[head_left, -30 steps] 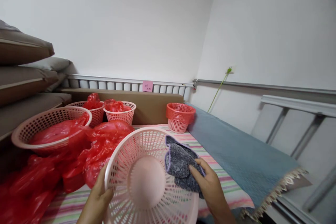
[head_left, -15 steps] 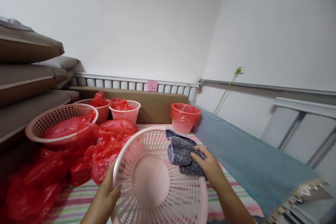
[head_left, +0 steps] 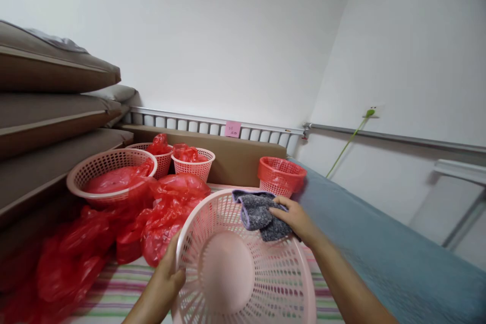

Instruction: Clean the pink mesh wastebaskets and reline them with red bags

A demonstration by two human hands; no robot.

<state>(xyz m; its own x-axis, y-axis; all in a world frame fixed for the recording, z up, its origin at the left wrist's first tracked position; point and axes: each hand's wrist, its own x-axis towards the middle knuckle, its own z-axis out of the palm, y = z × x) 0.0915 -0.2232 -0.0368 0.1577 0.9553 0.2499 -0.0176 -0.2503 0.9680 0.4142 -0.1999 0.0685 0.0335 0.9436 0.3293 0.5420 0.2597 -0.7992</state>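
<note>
A large pink plastic basket (head_left: pixel 228 271) with slotted sides is tilted so that its inside faces me. My left hand (head_left: pixel 167 276) grips its left rim, thumb inside and the other fingers behind the wall. A dark grey cloth (head_left: pixel 258 212) with a purple edge is pinched in my right hand (head_left: pixel 294 217). The cloth lies over the basket's upper right rim and hangs partly inside.
Crumpled red plastic bags (head_left: pixel 167 207) lie on the striped sheet (head_left: pixel 125 283) at left. Pink baskets holding red bags (head_left: pixel 114 182) stand behind them. A red-lined basket (head_left: pixel 281 174) is at back right. Stacked cushions (head_left: pixel 56 111) rise at far left.
My right hand and the cloth have shifted slightly up and left along the basket's rim. The room appears further right in view, as the camera has turned left.
</note>
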